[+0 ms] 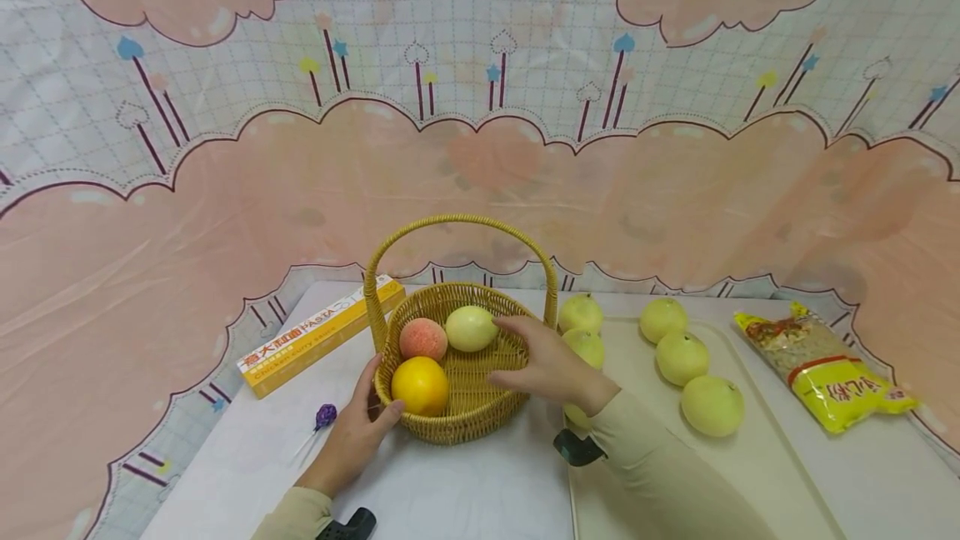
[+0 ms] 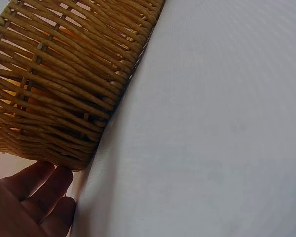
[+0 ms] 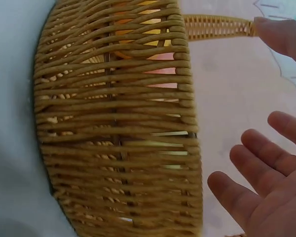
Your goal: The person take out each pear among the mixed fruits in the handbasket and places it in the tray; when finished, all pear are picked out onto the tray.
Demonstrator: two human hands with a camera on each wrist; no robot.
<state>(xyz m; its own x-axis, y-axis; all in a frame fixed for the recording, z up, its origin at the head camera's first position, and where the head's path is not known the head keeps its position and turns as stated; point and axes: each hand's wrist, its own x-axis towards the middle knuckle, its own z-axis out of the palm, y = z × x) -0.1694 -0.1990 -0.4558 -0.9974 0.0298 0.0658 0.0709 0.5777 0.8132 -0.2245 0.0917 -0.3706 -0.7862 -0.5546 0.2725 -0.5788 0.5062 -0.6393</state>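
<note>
A wicker basket (image 1: 480, 411) with a tall handle stands on the white table and holds an orange (image 1: 420, 386), a peach (image 1: 423, 338) and a pale yellow fruit (image 1: 471, 328). My left hand (image 1: 356, 427) rests against the basket's front-left wall, fingers fairly straight and thumb by the orange. In the left wrist view its fingers (image 2: 37, 195) lie beside the basket (image 2: 64, 84). My right hand (image 1: 543, 365) hovers over the basket's right side, spread and holding nothing, fingertips close to the pale fruit. The right wrist view shows these fingers (image 3: 256, 187) apart, beside the basket (image 3: 118, 133).
A cream tray (image 1: 757, 465) to the right carries several pale yellow pears (image 1: 682, 357). A yellow packet (image 1: 825, 365) lies beyond the tray's right edge. A yellow pasta box (image 1: 318, 336) and a purple lollipop (image 1: 324, 417) lie left of the basket. A patterned cloth hangs behind.
</note>
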